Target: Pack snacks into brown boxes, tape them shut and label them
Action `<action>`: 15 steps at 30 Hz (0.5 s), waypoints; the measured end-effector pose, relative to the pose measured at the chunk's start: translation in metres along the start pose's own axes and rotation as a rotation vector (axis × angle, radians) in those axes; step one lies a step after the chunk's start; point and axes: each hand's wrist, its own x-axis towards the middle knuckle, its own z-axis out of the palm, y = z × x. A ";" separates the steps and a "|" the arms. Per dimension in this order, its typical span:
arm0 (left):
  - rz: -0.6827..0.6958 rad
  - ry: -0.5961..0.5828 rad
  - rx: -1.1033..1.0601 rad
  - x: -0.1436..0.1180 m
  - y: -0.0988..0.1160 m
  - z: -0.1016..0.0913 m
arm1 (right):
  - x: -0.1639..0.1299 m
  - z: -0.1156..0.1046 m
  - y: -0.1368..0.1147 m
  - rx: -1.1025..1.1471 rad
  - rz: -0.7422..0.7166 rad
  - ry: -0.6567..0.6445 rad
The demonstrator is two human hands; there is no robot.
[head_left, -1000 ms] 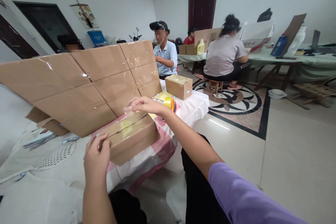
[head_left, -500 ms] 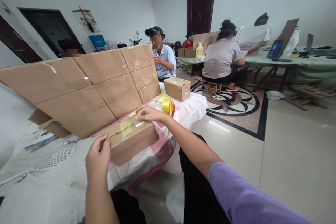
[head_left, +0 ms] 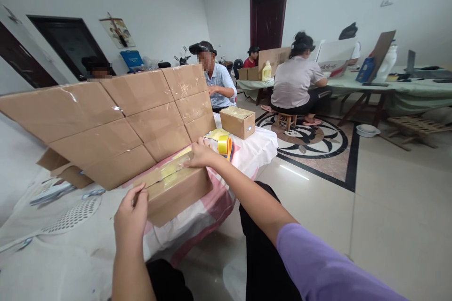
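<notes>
On cloth table [head_left: 247, 148] | left hand [head_left: 130, 216], right hand [head_left: 199, 155]: grips flat on taped cardboard box [head_left: 174, 188]

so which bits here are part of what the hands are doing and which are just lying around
In use:
- left hand at the near end of the taped brown cardboard box
- right hand pressing its far end

Lying about:
- yellow tape roll
- small brown carton
- stacked cardboard boxes

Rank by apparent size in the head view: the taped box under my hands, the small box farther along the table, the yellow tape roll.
1. taped box
2. small box, though farther off, so true size is unsure
3. yellow tape roll
</notes>
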 end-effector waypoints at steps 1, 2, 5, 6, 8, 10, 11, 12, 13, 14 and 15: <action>-0.006 -0.005 0.009 0.000 0.001 0.000 | 0.002 0.000 0.001 0.039 0.087 0.000; -0.012 -0.010 0.018 0.000 0.001 0.000 | 0.004 0.001 0.002 0.106 0.153 -0.006; -0.009 -0.012 0.028 0.000 -0.001 0.001 | 0.010 0.003 0.006 0.351 0.234 -0.094; 0.004 -0.008 0.033 0.000 -0.002 0.002 | 0.011 0.003 0.006 0.405 0.235 -0.129; 0.036 0.004 0.046 0.002 -0.006 0.003 | 0.012 0.001 0.007 0.447 0.223 -0.165; 0.057 0.017 0.058 0.004 -0.011 0.004 | 0.008 -0.003 0.007 0.468 0.192 -0.192; 0.063 0.018 0.060 0.006 -0.013 0.004 | 0.005 -0.005 0.008 0.496 0.174 -0.224; 0.065 0.020 0.058 0.008 -0.016 0.005 | 0.002 -0.008 0.010 0.533 0.158 -0.268; 0.067 0.019 0.050 0.009 -0.018 0.005 | -0.002 -0.011 0.011 0.574 0.148 -0.313; 0.077 0.016 0.037 0.010 -0.019 0.005 | -0.006 -0.014 0.013 0.609 0.146 -0.349; 0.092 0.012 0.021 0.010 -0.020 0.005 | -0.009 -0.016 0.015 0.634 0.147 -0.368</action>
